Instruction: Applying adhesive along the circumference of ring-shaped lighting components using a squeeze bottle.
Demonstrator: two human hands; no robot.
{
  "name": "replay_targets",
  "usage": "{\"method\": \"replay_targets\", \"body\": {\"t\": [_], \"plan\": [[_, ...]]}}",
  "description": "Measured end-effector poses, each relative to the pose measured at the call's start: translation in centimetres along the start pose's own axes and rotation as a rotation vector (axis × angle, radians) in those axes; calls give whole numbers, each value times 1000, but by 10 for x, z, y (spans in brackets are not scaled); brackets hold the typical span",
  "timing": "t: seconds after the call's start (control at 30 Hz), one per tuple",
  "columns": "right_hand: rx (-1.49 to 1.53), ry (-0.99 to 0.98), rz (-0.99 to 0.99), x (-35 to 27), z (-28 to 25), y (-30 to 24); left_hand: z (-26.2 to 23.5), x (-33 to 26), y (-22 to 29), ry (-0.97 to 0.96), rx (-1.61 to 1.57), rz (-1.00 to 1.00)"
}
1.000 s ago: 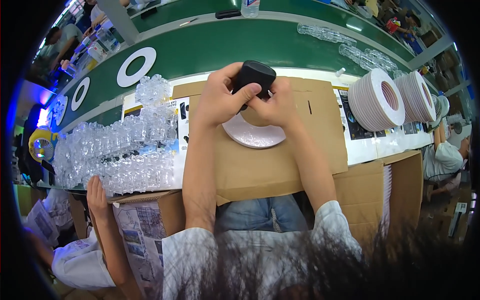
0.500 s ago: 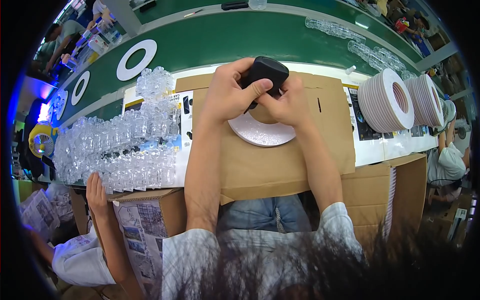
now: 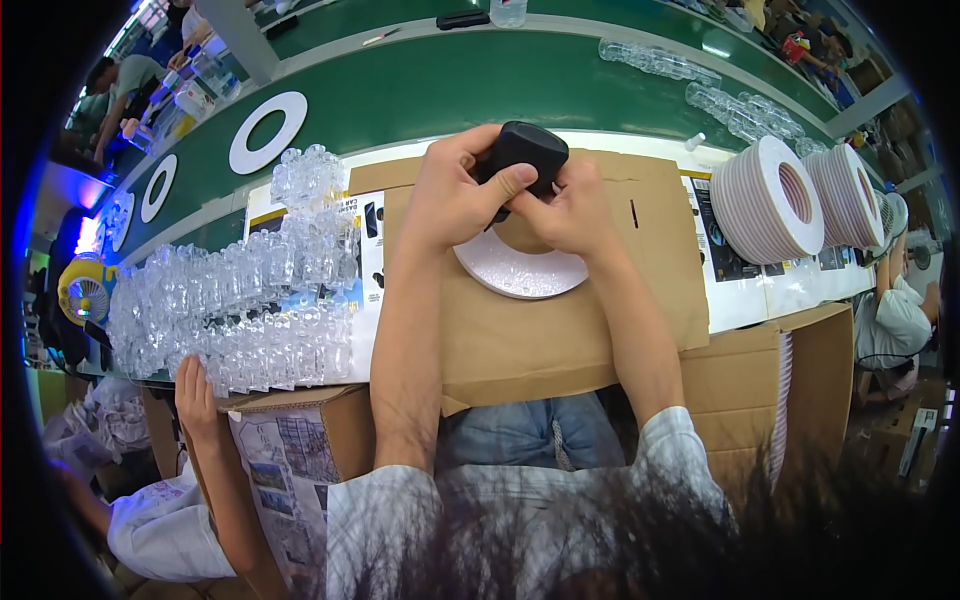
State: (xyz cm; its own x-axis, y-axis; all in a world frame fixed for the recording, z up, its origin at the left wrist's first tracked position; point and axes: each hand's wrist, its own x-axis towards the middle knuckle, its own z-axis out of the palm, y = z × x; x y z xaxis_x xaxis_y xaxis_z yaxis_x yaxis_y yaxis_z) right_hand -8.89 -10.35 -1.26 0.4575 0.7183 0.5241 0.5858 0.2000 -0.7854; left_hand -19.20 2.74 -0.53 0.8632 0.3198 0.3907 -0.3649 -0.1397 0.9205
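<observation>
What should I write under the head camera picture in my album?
Left hand and right hand hold a black object above a white ring on cardboard, clear pieces at left.

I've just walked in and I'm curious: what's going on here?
A person's left hand and right hand hold a black rounded object over a white ring, which lies on a cardboard sheet. Clear plastic pieces sit close together to the left, with another person's hand near them; stacks of white rings stand to the right.

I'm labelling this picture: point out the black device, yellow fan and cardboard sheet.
Black device (image 3: pixel 535 150): head view, on its visible face.
Yellow fan (image 3: pixel 88 294): head view, on its front grille.
Cardboard sheet (image 3: pixel 520 345): head view, on its bare lower part.
</observation>
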Motion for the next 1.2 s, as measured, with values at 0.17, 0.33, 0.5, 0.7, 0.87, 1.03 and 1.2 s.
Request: {"method": "replay_targets", "body": {"t": [0.17, 0.33, 0.5, 0.7, 0.87, 1.03, 1.2], "plan": [[-17, -6, 4, -1, 2, -1, -2, -1, 2, 12, -2, -6], [12, 24, -19, -3, 16, -5, -11, -6, 13, 1, 22, -5], [35, 25, -10, 0, 21, -9, -16, -6, 8, 8, -11, 17], [27, -2, 23, 0, 25, -8, -32, -9, -2, -69, 76, -1], [-15, -21, 38, -1, 22, -7, -30, -7, -5, -75, 45, 11], [-3, -19, 15, -1, 22, -5, -30, -8, -5, -72, 54, 17], [0, -26, 9, -1, 23, -6, -28, -10, 0, -62, 28, 9]]}}
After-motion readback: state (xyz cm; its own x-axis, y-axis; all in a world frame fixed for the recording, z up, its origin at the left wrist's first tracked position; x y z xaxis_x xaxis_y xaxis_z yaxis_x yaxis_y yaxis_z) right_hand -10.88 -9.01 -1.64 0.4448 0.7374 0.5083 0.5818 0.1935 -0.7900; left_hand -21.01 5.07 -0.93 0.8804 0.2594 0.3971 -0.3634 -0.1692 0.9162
